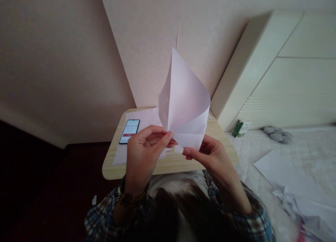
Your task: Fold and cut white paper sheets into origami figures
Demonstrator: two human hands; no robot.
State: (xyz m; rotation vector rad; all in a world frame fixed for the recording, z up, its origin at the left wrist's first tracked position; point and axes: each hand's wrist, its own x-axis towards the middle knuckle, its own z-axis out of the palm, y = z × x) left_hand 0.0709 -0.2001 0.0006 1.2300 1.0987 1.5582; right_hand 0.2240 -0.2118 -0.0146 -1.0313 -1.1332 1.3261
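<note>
A folded sheet of white paper is held up above a small wooden table, its pointed tip upward and its right side curving. My left hand pinches the paper's lower left corner between thumb and fingers. At the lower right edge, my right hand grips the paper with the thumb in front and the fingers mostly hidden behind it. Beside my left hand, a phone with a lit screen lies on white sheets on the table.
The light wooden table stands against the wall. To the right, a bed with a pale headboard holds a green and white box, a grey item, loose paper and crumpled paper.
</note>
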